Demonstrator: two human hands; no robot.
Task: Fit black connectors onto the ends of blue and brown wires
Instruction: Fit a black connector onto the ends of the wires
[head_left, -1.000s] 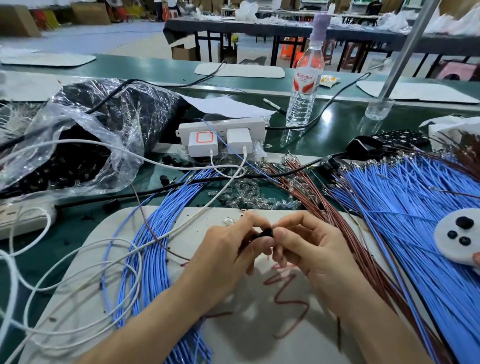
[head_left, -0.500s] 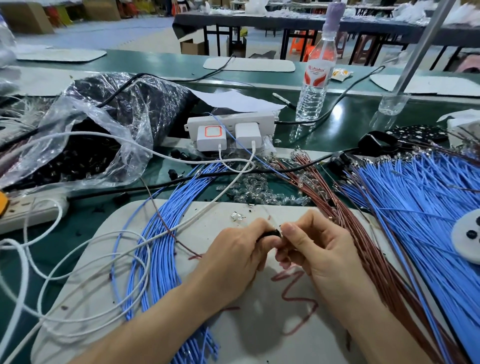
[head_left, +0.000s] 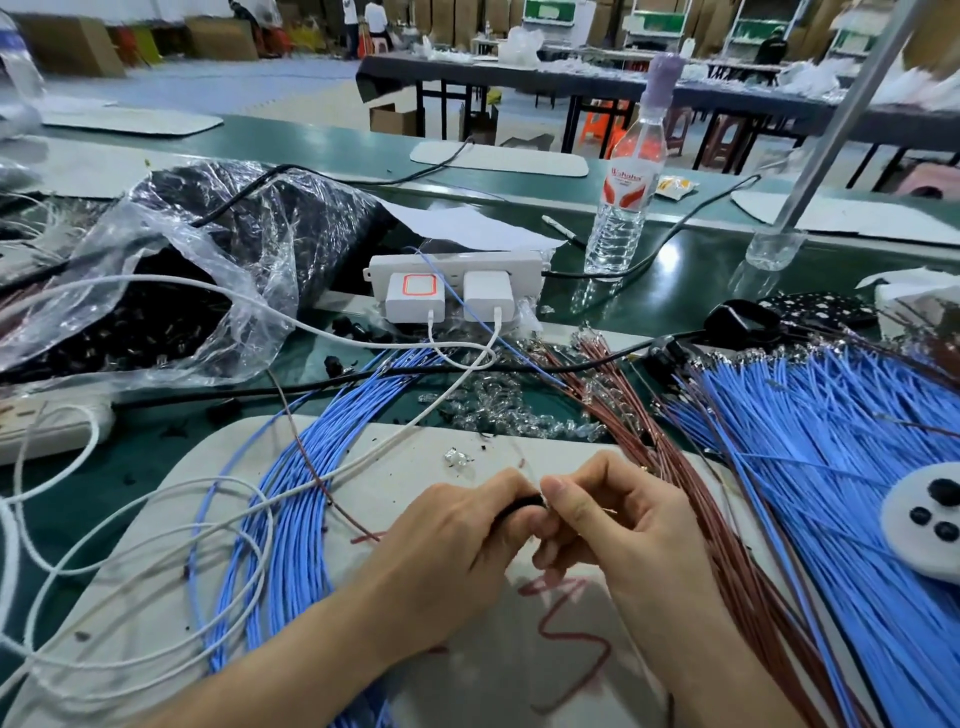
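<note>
Left hand (head_left: 457, 540): fingers curled round black connector (head_left: 522, 505), held just above pale mat (head_left: 415, 452) at the near edge of the desk (head_left: 675, 291). Right hand (head_left: 623, 525): thumb and forefinger pinched on the connector's right end, other fingers curled under; whether a wire end sits in the pinch is too small to tell. Hands touch at the connector.

Loose brown wire (head_left: 571, 639) lies in bends on the mat below the hands. Curved blue wire bundle (head_left: 291, 519) crosses the mat's left part, tangled with white cable (head_left: 156, 519). Brown wire bundle (head_left: 623, 415) runs just right of the hands; straight blue wires (head_left: 831, 467) fan toward the right edge. Clear plastic bag (head_left: 208, 270) of dark parts at far left. White power strip (head_left: 457, 265) mid-desk, water bottle (head_left: 623, 208) behind it.
</note>
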